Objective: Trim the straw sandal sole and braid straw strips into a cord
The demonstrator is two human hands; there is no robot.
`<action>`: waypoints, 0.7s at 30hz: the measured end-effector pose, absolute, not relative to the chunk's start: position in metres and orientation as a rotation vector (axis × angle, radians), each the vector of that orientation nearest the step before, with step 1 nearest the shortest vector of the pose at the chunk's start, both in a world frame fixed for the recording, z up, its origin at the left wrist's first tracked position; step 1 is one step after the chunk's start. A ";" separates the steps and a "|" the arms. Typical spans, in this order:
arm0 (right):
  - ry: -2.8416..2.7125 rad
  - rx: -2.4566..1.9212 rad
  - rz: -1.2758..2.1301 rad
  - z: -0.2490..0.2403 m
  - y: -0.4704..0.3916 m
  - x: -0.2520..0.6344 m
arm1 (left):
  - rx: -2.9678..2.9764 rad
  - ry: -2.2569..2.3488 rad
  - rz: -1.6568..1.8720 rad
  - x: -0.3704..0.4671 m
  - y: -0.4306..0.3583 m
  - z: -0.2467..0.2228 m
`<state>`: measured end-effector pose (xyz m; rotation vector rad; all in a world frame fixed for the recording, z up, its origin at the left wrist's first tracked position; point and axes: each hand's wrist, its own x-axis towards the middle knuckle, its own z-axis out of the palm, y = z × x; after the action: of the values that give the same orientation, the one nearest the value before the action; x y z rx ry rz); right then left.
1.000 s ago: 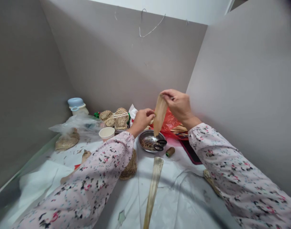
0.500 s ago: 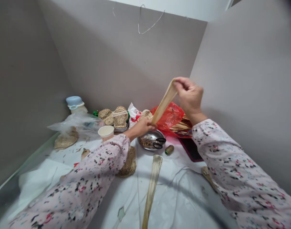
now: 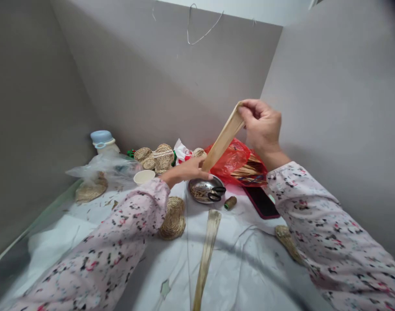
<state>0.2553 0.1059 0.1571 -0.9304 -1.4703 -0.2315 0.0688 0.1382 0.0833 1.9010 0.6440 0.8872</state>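
Observation:
A flat tan strip of dried leaf (image 3: 223, 142) slants between my hands above the table. My right hand (image 3: 263, 127) pinches its upper end between thumb and fingers. At the lower end is my left hand (image 3: 190, 169), its thumb and fingers apart around the strip; whether they press on it is hard to see. Below lies a metal bowl (image 3: 197, 197) with black-handled scissors (image 3: 216, 194) and scraps in it. A second leaf strip (image 3: 207, 259) lies lengthwise on the white sheet. Beside my left sleeve is a woven sole-shaped piece (image 3: 174, 218).
A green-brown thread spool (image 3: 230, 203), a dark phone (image 3: 261, 202) and a red plastic bag (image 3: 231, 160) of strips are on the right. Toward the left stand a paper cup (image 3: 144, 177), a blue-lidded bottle (image 3: 102, 141) and a clear plastic bag (image 3: 106, 166).
My right hand has moved slightly up and right with the strip's upper end. The fingers of my left hand have loosened and spread at its lower end, and my left forearm has shifted left.

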 end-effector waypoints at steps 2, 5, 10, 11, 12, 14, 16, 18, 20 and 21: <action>-1.588 -0.977 -0.129 0.155 0.101 0.249 | 1.790 0.458 0.788 0.065 0.132 0.095; -1.734 -1.056 0.116 0.139 0.086 0.231 | 1.647 0.498 0.737 0.068 0.121 0.111; -1.607 -1.470 0.135 0.094 0.038 0.215 | 1.145 0.666 0.947 0.056 0.098 0.108; -1.715 -1.587 0.241 0.082 0.028 0.211 | 1.076 0.682 0.985 0.051 0.094 0.105; -1.808 -1.697 0.325 0.069 0.018 0.207 | 1.022 0.690 1.023 0.047 0.089 0.102; -1.916 -1.910 0.384 0.042 0.002 0.195 | 0.949 0.699 1.040 0.043 0.082 0.096; -1.970 -2.034 0.424 0.021 -0.006 0.184 | 0.919 0.699 1.010 0.044 0.076 0.090; -1.999 -2.070 0.470 0.007 -0.007 0.179 | 0.905 0.716 0.975 0.048 0.074 0.084; -1.981 -2.035 0.542 0.002 -0.005 0.183 | 0.922 0.739 0.941 0.051 0.074 0.079; -1.944 -1.977 0.614 0.003 -0.004 0.188 | 0.941 0.740 0.930 0.051 0.075 0.076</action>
<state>0.1879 -0.0036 0.0026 -1.9771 -1.9436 0.6137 0.0511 0.0746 0.0761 0.9408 0.7401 0.9297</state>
